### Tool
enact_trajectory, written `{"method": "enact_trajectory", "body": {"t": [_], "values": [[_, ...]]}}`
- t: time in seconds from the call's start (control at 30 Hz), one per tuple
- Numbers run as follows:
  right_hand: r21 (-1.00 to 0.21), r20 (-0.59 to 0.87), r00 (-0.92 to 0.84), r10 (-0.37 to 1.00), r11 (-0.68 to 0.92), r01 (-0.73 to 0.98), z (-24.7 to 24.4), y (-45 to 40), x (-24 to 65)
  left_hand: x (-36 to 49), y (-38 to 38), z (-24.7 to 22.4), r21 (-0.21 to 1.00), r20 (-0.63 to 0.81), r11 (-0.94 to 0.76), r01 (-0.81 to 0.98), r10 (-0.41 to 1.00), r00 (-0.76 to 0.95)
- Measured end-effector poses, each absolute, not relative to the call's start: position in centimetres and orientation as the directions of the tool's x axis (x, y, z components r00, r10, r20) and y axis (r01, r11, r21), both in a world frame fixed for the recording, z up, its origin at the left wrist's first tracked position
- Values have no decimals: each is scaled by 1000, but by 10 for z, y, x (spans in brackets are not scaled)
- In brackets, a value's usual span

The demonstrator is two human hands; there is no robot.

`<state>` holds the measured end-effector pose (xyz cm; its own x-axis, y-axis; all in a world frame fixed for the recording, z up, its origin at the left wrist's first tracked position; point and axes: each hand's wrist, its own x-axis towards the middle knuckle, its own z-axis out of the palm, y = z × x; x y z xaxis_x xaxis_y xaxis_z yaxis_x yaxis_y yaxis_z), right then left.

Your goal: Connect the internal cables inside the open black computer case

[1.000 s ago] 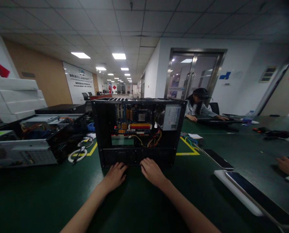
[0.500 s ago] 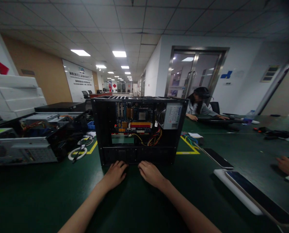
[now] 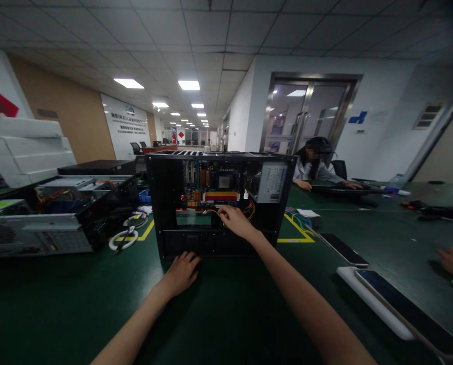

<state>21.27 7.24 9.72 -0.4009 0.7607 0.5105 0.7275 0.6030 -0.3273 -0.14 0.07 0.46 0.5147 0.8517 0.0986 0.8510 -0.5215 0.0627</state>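
Fingers (image 3: 222, 211) of the right hand (image 3: 233, 221) pinch a thin yellow cable (image 3: 212, 211) inside an open-sided black metal computer case (image 3: 186, 244) holding a silver power-supply box (image 3: 272, 181); the left hand (image 3: 181, 272) lies loosely spread on the green tabletop (image 3: 211, 319).

Left forearm (image 3: 137, 319) was bare, angled inward from the lower edge. Left hand (image 3: 181, 274) lay low, palm down, fingers (image 3: 186, 257) loosely spread and slightly bent. Right forearm (image 3: 298, 289), also bare, reached farther forward, slanting toward the middle. Right hand (image 3: 237, 222) sat higher, back up, fingers curled, tips close together; grip unclear. Hands were well apart.
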Motion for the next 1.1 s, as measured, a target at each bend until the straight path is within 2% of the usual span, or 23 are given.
{"method": "enact_trajectory", "body": {"t": [0.17, 0.37, 0.43, 0.6, 0.7, 1.1], "values": [[-313, 330, -410, 850, 509, 802, 100, 107, 200, -2, 0, 5, 61, 91, -525, 849, 850, 519], [-309, -132, -389, 912, 335, 890, 88, 131, 185, -2, 1, 4, 55, 96, -528, 848, 848, 522], [-296, -226, -375, 899, 303, 906, 84, 136, 182, -3, 2, 4, 54, 103, -534, 844, 844, 527], [-194, -332, -390, 859, 342, 919, 79, 145, 178, -4, 3, 1, 69, 88, -522, 850, 852, 516], [-192, -382, -377, 844, 327, 925, 80, 145, 175, -3, 3, 1, 70, 98, -531, 845, 846, 524], [-219, -390, -351, 851, 285, 933, 70, 145, 167, -2, 0, 5, 83, 87, -519, 851, 854, 513]]}}
